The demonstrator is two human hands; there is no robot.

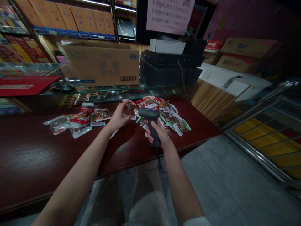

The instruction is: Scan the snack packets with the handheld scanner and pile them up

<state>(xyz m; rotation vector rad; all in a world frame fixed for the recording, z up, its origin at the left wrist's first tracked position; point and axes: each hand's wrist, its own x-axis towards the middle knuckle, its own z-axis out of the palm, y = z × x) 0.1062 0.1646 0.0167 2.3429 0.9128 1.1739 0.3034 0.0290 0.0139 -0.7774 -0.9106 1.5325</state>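
My right hand point(158, 135) is wrapped round the grip of a dark barcode scanner point(149, 113), whose head points left. Just left of it, my left hand point(119, 116) holds a clear snack packet point(129, 108) by its left side, close to the scanner's head. Behind and right of the scanner lies a pile of similar packets point(174, 117) with red, white and green edges. A second heap of packets point(75, 122) lies to the left of my left hand. All of them rest on the dark red wooden counter point(47, 153).
A cardboard box point(103, 64) stands on the glass shelf behind the counter. Right of it is a black machine point(171, 67) with a cable. At the left lies a red mat point(25, 84) beside a mouse point(61, 87). A metal rack point(263, 125) stands at the right.
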